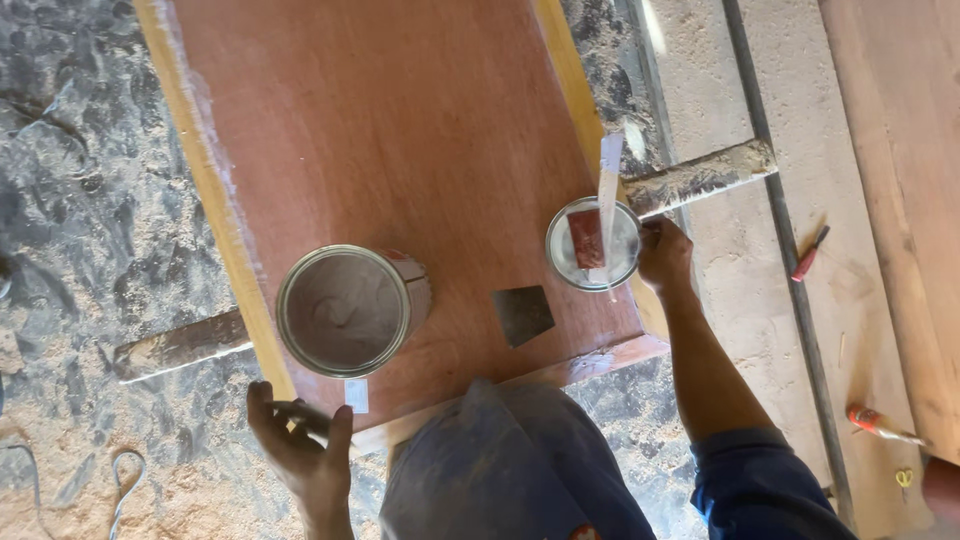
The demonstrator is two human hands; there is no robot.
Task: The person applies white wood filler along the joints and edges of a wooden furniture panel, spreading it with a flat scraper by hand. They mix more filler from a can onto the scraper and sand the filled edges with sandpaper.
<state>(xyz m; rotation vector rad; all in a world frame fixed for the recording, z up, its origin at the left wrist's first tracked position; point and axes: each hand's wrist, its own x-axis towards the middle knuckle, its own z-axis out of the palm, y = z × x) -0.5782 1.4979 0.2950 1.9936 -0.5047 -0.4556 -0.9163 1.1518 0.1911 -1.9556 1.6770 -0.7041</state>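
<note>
Small round tin (592,243), center-right of frame, sits upright at the right edge of the reddish board; my right hand (664,254) grips its rim. Whitish inside, w/ a dark red patch left of center. A pale flat stick (608,195) stands in it, leaning toward the top of frame. Lower left, my left hand (300,450) curls round a thin dark tool handle (300,417), just below the board's corner.

A large round open tin (345,310) of pale grey paste stands just beyond the left hand's fingers (300,415), a small white label (356,394) hanging from its rim; a smaller round tin (593,243), white inside with a red patch, touches the right hand's fingers (652,240).
</note>
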